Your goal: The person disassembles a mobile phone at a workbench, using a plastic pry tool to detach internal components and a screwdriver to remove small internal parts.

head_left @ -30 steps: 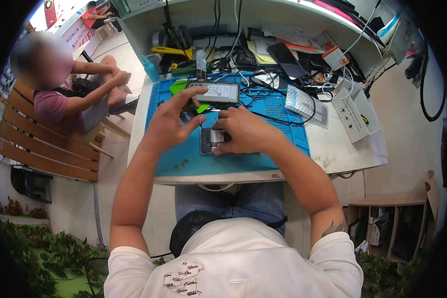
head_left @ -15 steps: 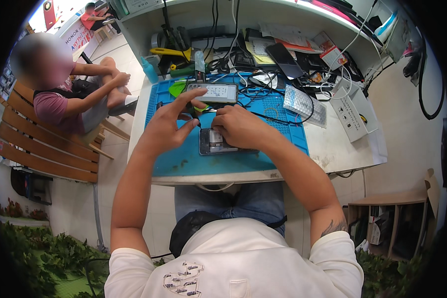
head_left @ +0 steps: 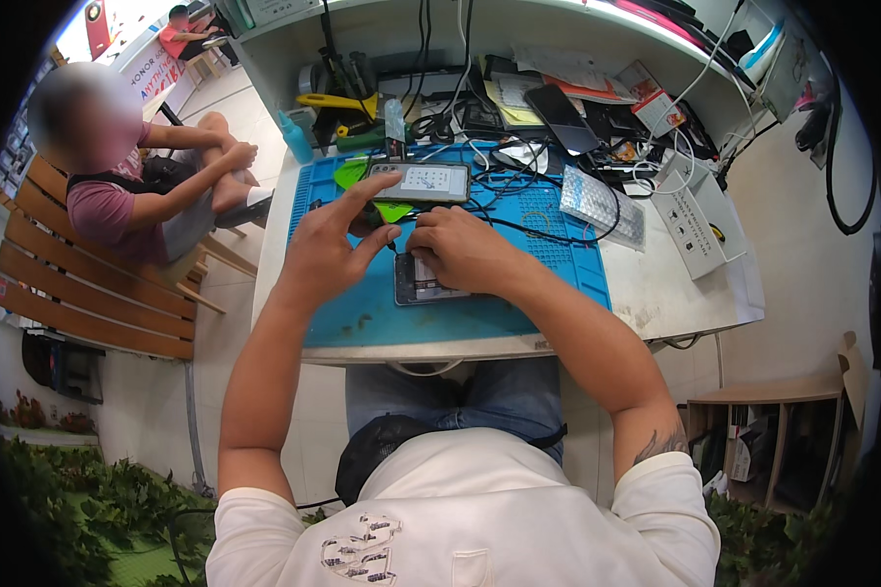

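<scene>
An opened phone (head_left: 407, 290) lies on the blue work mat (head_left: 362, 318), its back off and a silvery battery area showing. Over its top edge, my right hand (head_left: 465, 252) is bent down with the fingertips pressed together; what they pinch, if anything, is hidden. At the phone's upper left corner, my left hand (head_left: 325, 249) has a dark slim tool (head_left: 366, 223) between thumb and fingers, its kind unclear. The left index finger stretches toward a second phone (head_left: 430, 183), whose light panel shows small drawings. Bright green pieces (head_left: 350, 173) lie beside that phone.
Black cables, a bubble-wrap packet (head_left: 602, 210), a dark phone (head_left: 561, 117) and a white box (head_left: 690, 225) crowd the back and right of the bench. A light-blue bottle (head_left: 294, 139) stands at the left corner. A person (head_left: 117, 205) sits on a wooden bench at left.
My right hand has shifted slightly left along the phone's top edge. My left index finger has moved a little down and left, its thumb slightly right. The phones stay about where they were.
</scene>
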A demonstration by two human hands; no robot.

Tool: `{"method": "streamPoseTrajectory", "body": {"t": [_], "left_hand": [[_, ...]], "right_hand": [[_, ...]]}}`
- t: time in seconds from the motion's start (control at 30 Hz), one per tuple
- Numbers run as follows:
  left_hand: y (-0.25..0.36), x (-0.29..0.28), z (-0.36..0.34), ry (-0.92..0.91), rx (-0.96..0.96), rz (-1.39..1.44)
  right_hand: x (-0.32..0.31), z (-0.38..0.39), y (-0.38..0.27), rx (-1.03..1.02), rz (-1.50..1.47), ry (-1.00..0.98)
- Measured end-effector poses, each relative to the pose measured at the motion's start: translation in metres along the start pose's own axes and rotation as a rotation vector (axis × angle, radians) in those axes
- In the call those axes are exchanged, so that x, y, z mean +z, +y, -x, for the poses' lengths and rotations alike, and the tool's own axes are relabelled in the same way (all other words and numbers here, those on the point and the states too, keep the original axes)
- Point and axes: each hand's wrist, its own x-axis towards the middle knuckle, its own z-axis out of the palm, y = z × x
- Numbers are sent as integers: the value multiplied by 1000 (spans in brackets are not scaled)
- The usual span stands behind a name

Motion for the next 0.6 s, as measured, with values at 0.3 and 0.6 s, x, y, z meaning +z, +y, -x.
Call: {"method": "streamPoseTrajectory", "body": {"t": [0.3,0.6], "left_hand": [[-4,7,1,28,24,145],[-7,11,5,152,20,63]], "right_hand": [[-1,0,-3,-7,-18,39],[1,-2,-3,-24,-3,66]]}}
